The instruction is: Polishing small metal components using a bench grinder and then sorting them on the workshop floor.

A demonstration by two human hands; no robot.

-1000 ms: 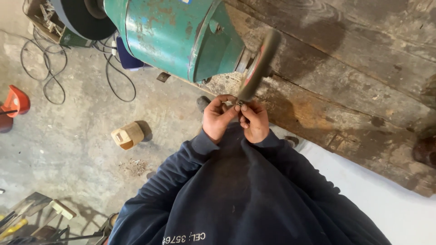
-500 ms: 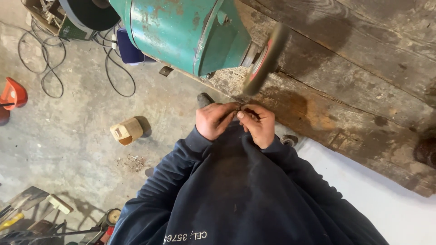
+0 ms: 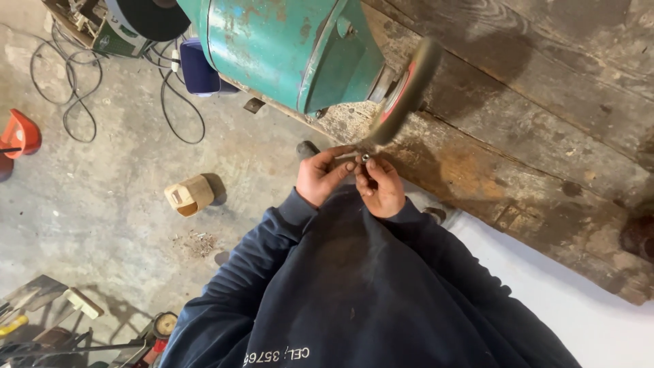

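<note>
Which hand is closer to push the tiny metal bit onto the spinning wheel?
Probably the right hand: its fingertips pinch the small metal piece just under the spinning wheel. The left hand holds the piece's other end, slightly farther from the wheel.

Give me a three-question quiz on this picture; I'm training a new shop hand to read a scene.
1. True or false: both hands are at the small metal part.
2. What is the part held against? A) the spinning wire wheel B) the wooden block C) the black cable
3. What colour is the machine housing?

Key:
1. True: left hand and right hand pinch it with their fingers.
2. A
3. Green, with worn paint.
</note>
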